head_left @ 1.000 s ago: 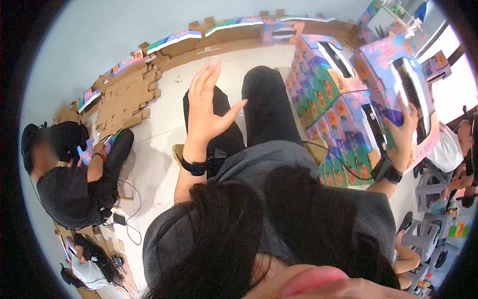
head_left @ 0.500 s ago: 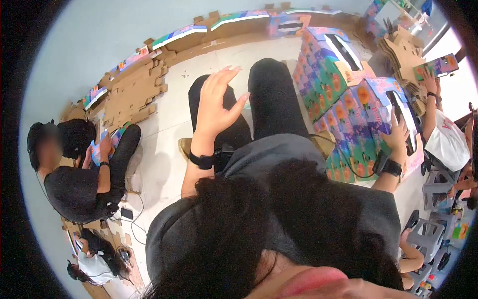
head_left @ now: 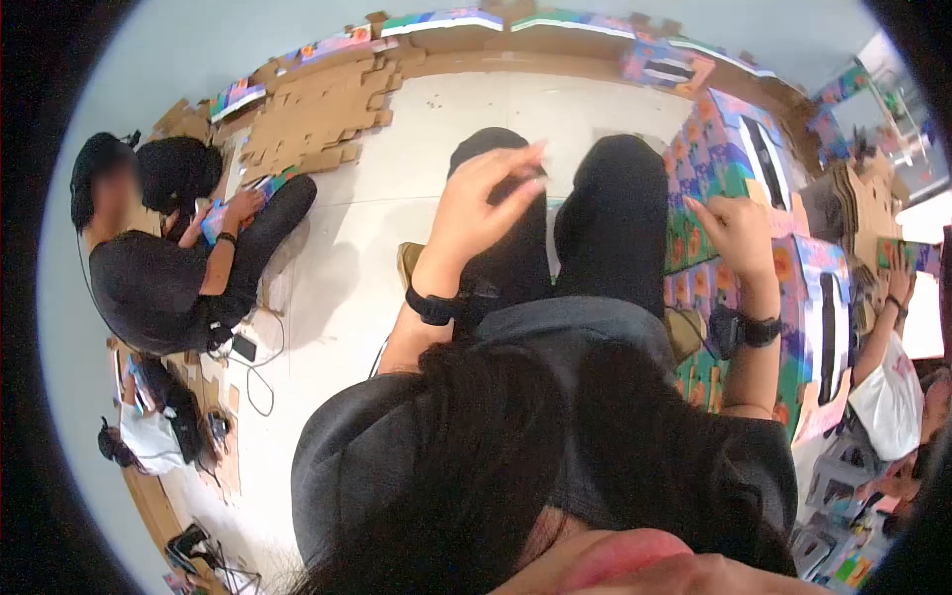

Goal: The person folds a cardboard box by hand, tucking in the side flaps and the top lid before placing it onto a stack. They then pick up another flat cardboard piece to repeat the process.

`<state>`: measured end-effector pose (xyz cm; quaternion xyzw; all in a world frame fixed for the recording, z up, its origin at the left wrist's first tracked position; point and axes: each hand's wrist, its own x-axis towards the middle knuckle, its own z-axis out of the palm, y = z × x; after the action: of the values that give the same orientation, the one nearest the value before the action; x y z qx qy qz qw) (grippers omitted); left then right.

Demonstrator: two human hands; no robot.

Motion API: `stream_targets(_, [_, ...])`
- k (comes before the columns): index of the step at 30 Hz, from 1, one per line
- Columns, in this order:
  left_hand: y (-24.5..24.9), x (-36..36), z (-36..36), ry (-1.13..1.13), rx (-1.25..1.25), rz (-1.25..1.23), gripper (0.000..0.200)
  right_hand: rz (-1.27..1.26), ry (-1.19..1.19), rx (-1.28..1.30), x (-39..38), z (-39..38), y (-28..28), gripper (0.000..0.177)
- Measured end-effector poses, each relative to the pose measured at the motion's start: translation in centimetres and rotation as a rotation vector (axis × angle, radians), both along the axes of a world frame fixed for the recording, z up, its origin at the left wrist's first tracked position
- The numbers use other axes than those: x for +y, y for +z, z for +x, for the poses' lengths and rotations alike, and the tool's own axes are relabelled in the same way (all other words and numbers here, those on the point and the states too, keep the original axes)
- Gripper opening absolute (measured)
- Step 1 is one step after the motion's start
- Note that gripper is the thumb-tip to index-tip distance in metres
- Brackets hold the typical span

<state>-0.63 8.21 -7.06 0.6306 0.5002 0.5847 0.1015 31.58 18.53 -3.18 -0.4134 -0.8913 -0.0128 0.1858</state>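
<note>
My left hand point(head_left: 484, 210) hovers over my left knee, with its fingers stretched forward and the thumb apart. It holds nothing. To the right, my right hand point(head_left: 739, 236) is raised in front of the printed boxes, its fingers curled in and the thumb pointing left. I see nothing in it. Behind that hand stands a colourful cardboard box point(head_left: 722, 134) with a dark slot in its white top panel. Nearer to me is a second box of the same print point(head_left: 805, 283), partly covered by my right forearm.
Flattened brown cardboard point(head_left: 315, 119) lies by the wall at the far left. Printed pieces point(head_left: 441, 22) line the back wall. A person in black point(head_left: 159, 278) sits at the left with a printed piece in hand. At the right, another person's hand point(head_left: 895, 268) touches cardboard.
My right hand has come off the nearer box's top, moved forward and left, and its fingers have curled. My left hand stays over the knee, its fingers turned more to the right. The view has shifted.
</note>
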Motion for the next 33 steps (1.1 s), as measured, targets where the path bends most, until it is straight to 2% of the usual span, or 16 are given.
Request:
stream_targets(2, [-0.4,-0.2,-1.2,0.012,0.011,-0.05,0.013,0.119,0.064,-0.046,1.7,-1.7,-1.5,0.025])
stream_targets(3, [-0.5,-0.3,-1.8,0.018,0.017,-0.075,0.014,0.156,0.099,0.029,2.0,-2.8,-1.6,0.021])
stream_targets(5, [-2.3,-0.3,-4.4,-0.072,0.203,-0.16,0.015,0.226,0.166,0.185,2.2,-5.1,-2.0,0.013])
stream_targets(6, [-2.4,-0.5,-5.2,-0.134,0.184,-0.226,0.02,0.224,0.197,0.202,2.5,-5.7,-2.2,0.019])
stream_targets(9, [-2.7,-0.2,-4.9,-0.058,0.006,-0.096,0.025,0.333,0.208,0.326,2.8,-7.7,-2.4,0.037])
stream_targets(10, [-2.5,-0.2,-5.1,-0.04,0.011,-0.106,0.025,0.302,0.188,0.315,2.9,-7.8,-2.7,0.044])
stream_targets(14, [-2.7,0.2,-5.8,0.021,0.009,-0.154,0.024,0.247,0.163,0.362,3.5,-9.1,-2.9,0.041])
stream_targets(17, [-2.7,0.7,-6.2,0.016,0.059,-0.114,0.031,0.2,0.134,0.338,4.0,-9.6,-3.5,0.039])
stream_targets(18, [-2.9,0.7,-6.5,-0.017,0.093,-0.194,0.038,0.167,0.143,0.325,4.2,-9.8,-3.7,0.038])
stream_targets(21, [-3.8,1.2,-6.6,-0.007,0.169,-0.243,0.04,0.073,0.17,0.3,4.8,-10.3,-4.1,0.035])
stream_targets(29, [-3.9,1.8,-7.7,-0.101,0.125,-0.373,0.054,-0.226,0.085,0.382,5.4,-10.5,-5.8,0.031])
stream_targets(33, [-3.6,2.0,-8.2,-0.127,0.06,-0.416,0.063,-0.277,0.078,0.377,5.7,-10.6,-5.5,0.032])
